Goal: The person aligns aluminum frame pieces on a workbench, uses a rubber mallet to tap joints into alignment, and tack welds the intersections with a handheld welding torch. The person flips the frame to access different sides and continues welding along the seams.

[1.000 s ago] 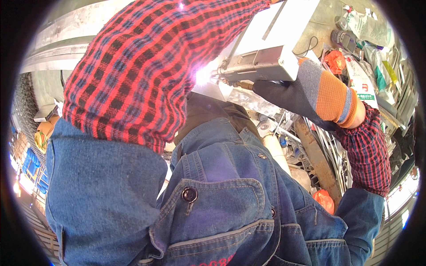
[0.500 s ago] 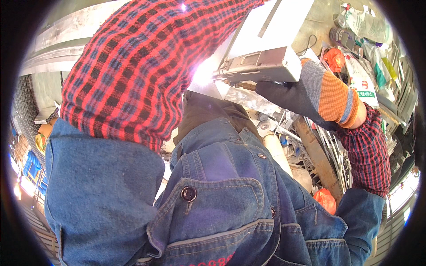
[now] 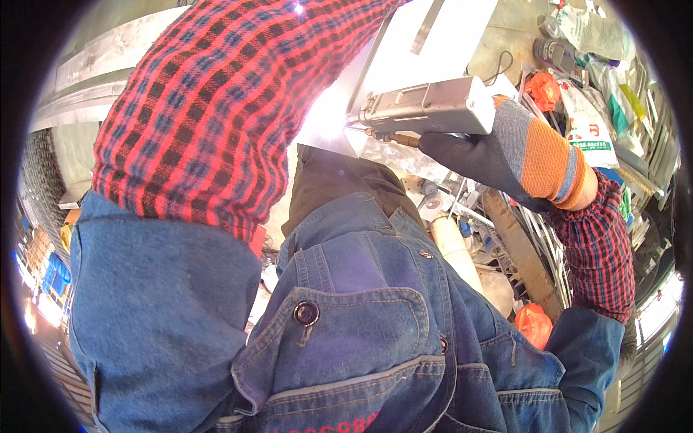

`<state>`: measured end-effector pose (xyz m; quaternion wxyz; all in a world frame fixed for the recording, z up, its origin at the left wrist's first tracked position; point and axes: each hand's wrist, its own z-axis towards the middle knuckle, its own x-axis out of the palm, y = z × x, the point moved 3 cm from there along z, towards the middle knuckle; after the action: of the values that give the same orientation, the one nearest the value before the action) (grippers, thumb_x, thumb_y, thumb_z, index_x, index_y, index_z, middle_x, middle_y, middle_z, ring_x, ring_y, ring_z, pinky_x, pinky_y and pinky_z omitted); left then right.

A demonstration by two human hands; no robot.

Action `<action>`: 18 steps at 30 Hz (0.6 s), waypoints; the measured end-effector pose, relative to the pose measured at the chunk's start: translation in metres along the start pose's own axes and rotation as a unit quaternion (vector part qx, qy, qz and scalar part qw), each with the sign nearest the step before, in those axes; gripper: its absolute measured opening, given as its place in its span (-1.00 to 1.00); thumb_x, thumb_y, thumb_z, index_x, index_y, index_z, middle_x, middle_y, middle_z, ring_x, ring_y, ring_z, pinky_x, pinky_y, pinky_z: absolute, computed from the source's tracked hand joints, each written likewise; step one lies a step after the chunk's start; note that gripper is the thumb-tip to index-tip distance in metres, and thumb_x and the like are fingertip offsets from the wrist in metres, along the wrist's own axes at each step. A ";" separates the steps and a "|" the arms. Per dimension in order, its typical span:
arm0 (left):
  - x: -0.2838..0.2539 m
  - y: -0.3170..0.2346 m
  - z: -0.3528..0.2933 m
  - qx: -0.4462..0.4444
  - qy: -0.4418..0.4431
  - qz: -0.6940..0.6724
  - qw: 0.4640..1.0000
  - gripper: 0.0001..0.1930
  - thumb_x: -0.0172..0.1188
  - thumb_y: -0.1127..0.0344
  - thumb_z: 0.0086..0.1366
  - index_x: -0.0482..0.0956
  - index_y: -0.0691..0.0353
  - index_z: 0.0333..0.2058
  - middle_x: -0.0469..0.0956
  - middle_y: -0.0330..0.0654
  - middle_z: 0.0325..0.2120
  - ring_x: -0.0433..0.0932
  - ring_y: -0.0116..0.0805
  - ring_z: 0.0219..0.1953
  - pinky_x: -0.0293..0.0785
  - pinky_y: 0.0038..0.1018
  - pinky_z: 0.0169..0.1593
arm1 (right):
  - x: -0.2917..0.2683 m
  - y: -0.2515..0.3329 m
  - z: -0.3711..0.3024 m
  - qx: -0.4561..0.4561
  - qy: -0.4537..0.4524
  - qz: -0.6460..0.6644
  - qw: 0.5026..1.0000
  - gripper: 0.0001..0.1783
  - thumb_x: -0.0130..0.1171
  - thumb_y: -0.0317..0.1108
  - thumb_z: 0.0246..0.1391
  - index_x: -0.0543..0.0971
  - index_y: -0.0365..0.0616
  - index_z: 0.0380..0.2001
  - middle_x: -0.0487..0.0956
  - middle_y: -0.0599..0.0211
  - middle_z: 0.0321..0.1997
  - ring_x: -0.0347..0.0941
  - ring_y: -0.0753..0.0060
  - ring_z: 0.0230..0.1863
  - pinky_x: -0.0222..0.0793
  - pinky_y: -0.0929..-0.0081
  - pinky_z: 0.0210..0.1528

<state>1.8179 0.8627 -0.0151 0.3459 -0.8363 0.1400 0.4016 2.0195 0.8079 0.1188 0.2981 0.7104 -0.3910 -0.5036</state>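
My right hand [image 3: 498, 155], in a dark-palmed grey and orange knit glove, closes around a grey metal welding gun [image 3: 433, 103] with a brass fitting [image 3: 404, 138] beneath it. A white-violet glare [image 3: 330, 124] burns at the gun's left tip and hides the exact contact spot. It lies by the lower edge of a bright metal sheet [image 3: 451, 43] with a dark slot. My left arm, in a red checked sleeve cover [image 3: 209, 108], reaches across to the top edge; the left hand itself is outside the picture.
Metal scraps, a rusty bar [image 3: 523, 249], plastic bags [image 3: 588, 130] and orange crumpled plastic [image 3: 543, 92] clutter the right side. A pale tube [image 3: 453, 249] lies beside my leg. Long metal profiles [image 3: 94, 61] stand at the upper left.
The sheet and the glare have shifted slightly left in the picture, and my left sleeve has too. My right hand still grips the welding gun, almost in the same place.
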 end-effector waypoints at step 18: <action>0.007 -0.001 -0.002 0.000 -0.005 -0.020 1.000 0.49 0.47 -0.52 0.15 -0.27 0.13 0.74 -0.05 0.29 0.68 0.09 0.32 0.66 0.16 0.04 0.67 | 0.063 0.070 -0.125 0.101 -0.206 -0.082 0.970 -0.59 0.41 -0.57 0.22 0.73 -0.34 0.15 0.79 -0.09 0.05 0.79 -0.02 0.03 0.68 0.21 0.12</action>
<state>1.8239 0.8626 -0.0194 0.3545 -0.8370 0.1218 0.3986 2.1317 0.7216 0.1844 0.0953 0.6477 -0.4332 -0.6195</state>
